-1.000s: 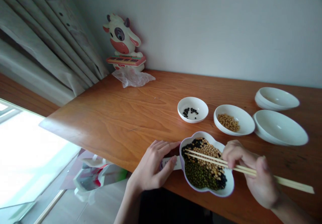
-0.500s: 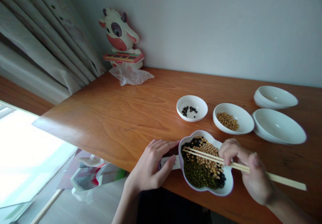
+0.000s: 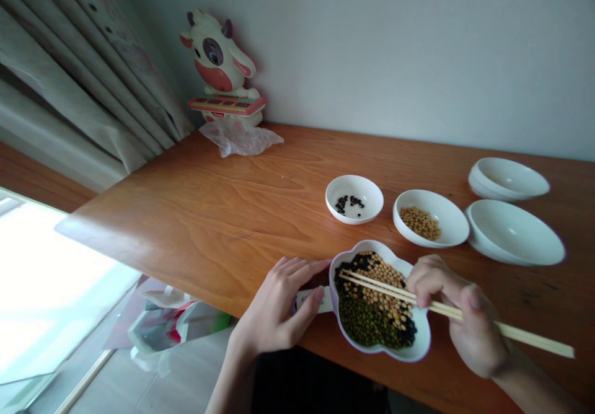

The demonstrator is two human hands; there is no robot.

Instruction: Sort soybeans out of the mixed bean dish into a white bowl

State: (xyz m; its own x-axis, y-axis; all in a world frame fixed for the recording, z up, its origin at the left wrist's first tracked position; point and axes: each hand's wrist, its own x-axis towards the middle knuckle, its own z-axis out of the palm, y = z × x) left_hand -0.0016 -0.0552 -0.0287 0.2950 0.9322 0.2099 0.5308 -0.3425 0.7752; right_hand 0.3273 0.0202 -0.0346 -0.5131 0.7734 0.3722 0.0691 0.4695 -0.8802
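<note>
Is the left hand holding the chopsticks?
No, the wooden chopsticks are in the right hand, while the left hand grips the handle of the cloud-shaped bean dish.

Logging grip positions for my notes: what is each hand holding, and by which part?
The right hand holds chopsticks around their middle; the left hand holds the dish by its white handle.

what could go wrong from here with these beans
The chopsticks in the right hand could let a round soybean slip and roll off the cloud-shaped dish. That dish sits near the table's front edge, so a knock could tip it, though the left hand holds its handle. Dark beans beside green ones could be mispicked.
</note>
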